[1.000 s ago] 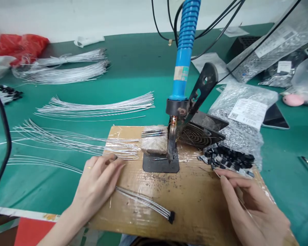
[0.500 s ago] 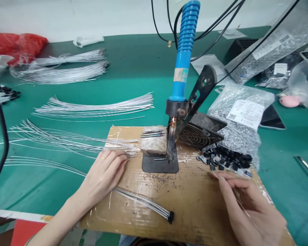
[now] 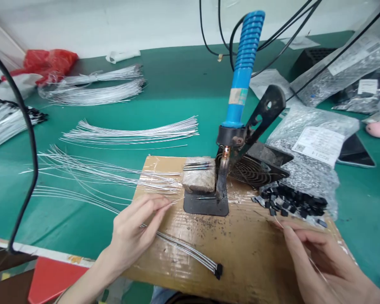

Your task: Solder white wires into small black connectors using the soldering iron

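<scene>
Looks like our left hand (image 3: 141, 223) has just pulled a wire (image 3: 176, 202) from the pile (image 3: 152, 181), pinching it near the black plate (image 3: 205, 207), while our right hand (image 3: 326, 257) still pinches a thin strand (image 3: 278, 221), so we've got both loaded.

Free gap between right hand (image 3: 327, 257) and black connector (image 3: 218, 271), soldering iron (image 3: 243, 80) beyond

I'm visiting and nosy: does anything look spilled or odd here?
Yes: dark, crumb-like specks are scattered over the shiny brown cardboard sheet, in front of the flat black plate. They look odd, like stray debris.
</scene>
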`<state>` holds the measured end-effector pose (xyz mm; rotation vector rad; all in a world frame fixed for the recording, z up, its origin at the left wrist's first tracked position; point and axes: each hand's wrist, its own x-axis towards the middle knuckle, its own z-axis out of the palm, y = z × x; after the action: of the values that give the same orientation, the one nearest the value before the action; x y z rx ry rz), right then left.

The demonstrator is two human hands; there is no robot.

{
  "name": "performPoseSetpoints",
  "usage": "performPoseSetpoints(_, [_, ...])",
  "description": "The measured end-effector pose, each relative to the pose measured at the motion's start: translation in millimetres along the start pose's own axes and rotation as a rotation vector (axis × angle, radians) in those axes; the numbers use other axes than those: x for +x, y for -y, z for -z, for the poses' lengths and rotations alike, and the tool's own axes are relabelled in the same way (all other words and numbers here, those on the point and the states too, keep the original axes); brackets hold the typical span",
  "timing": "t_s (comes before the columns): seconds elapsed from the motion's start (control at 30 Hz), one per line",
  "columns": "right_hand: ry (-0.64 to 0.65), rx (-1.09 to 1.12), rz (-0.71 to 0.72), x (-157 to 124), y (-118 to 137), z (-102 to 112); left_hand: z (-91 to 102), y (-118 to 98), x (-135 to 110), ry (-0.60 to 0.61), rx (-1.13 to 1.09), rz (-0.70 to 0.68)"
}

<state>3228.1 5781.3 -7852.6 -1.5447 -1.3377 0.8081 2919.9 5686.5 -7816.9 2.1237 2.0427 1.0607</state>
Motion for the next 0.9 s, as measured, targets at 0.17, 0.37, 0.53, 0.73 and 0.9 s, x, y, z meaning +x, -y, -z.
performPoseSetpoints(0.17, [0.006, 0.005, -0.025, 0.1, -4.8, 0.9, -3.1, -0.9, 1.7, -0.016, -0.027, -0.011])
performPoseSetpoints(0.37, [-0.005, 0.041, -0.024, -1.3, -7.6, -1.1, -7.7, -0.7, 2.6, -0.001, -0.062, -0.021])
performPoseSetpoints(0.53, [-0.010, 0.062, 0.003, -2.0, -7.5, -2.1, -11.8, -3.7, -0.2, 0.049, -0.079, -0.032])
performPoseSetpoints(0.73, [0.022, 0.030, -0.010, -1.6, -12.2, 1.0, 6.5, -30.4, -5.2, 0.188, -0.048, -0.048])
performPoseSetpoints(0.9, [0.009, 0.023, 0.006, -2.0, -16.1, 1.0, 23.8, -49.5, 4.9, 0.610, -0.329, 0.232])
